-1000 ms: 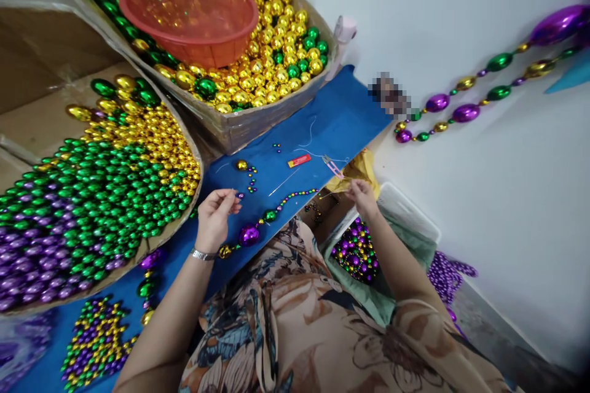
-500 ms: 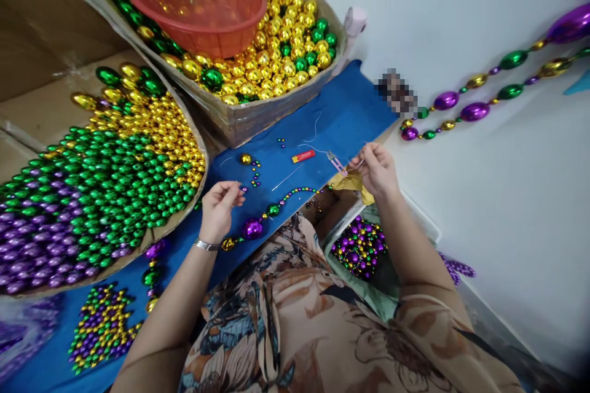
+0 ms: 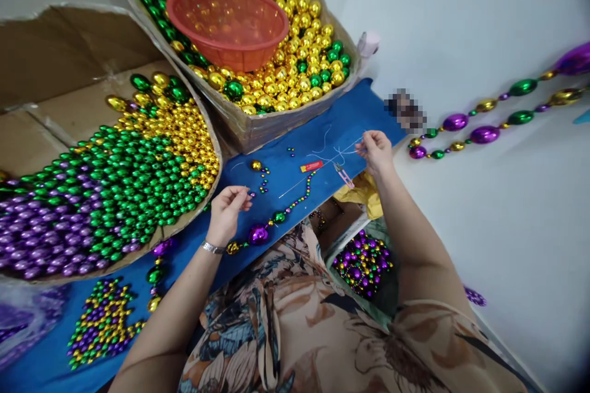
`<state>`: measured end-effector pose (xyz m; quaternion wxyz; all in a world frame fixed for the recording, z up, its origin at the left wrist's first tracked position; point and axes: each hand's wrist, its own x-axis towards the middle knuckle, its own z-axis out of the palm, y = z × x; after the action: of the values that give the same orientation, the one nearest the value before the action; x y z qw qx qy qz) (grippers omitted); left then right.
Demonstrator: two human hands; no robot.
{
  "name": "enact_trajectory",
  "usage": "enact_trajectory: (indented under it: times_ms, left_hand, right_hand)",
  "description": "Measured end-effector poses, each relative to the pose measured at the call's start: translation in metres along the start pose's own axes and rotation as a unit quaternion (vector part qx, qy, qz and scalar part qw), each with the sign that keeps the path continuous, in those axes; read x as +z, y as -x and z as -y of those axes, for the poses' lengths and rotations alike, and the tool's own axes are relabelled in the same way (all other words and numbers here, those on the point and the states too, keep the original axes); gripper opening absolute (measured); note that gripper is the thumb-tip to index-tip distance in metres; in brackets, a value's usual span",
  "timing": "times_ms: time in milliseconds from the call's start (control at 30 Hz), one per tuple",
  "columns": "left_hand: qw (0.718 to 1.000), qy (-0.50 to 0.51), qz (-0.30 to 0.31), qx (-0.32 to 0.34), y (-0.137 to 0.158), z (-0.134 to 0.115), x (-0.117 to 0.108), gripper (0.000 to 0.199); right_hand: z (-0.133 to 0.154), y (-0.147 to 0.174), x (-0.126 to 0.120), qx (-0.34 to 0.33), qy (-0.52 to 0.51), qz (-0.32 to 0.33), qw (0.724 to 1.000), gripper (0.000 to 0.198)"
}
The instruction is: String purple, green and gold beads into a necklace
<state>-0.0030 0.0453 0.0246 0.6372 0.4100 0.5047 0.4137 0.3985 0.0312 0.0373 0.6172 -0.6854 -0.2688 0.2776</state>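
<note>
My left hand (image 3: pixel 227 215) is closed in a pinch above the blue cloth; whatever is between its fingertips is too small to make out. Purple beads lie just past its fingers. My right hand (image 3: pixel 377 150) pinches a white thread (image 3: pixel 343 151) whose loose loops rest on the cloth. Between the hands stretches a beaded strand (image 3: pixel 295 204), with a big purple bead (image 3: pixel 258 234) and smaller green and gold ones. Pink thread snips (image 3: pixel 344 176) lie below my right hand, beside a red and yellow lighter (image 3: pixel 311 166). A needle-like thin rod (image 3: pixel 292 187) lies nearby.
Two cardboard boxes of shiny beads stand behind and left; an orange-red basket (image 3: pixel 225 24) rests in the far box (image 3: pixel 276 123). A bead pile (image 3: pixel 101 322) lies front left. Finished-looking strands (image 3: pixel 483 134) hang by the right wall. A bin of beads (image 3: pixel 364 264) sits below the table edge.
My right hand has risen slightly from the snips, and more white thread shows under it. The beaded strand's far end now bends upward toward the lighter. The whole view has shifted a little.
</note>
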Motion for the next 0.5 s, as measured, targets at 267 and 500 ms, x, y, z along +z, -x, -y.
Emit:
enact_trajectory:
  times_ms: [267,500]
  left_hand:
    - [1.0,0.014,0.005,-0.008,-0.001,0.0,0.004,0.041]
    - [0.999,0.038,0.004,-0.022,-0.003,-0.001,0.006,0.039]
  right_hand:
    - [0.038,-0.061,-0.075,-0.054,-0.117,-0.143,0.981,0.014]
    - [0.04,-0.006,-0.177,-0.183,-0.126,-0.302,0.927,0.045]
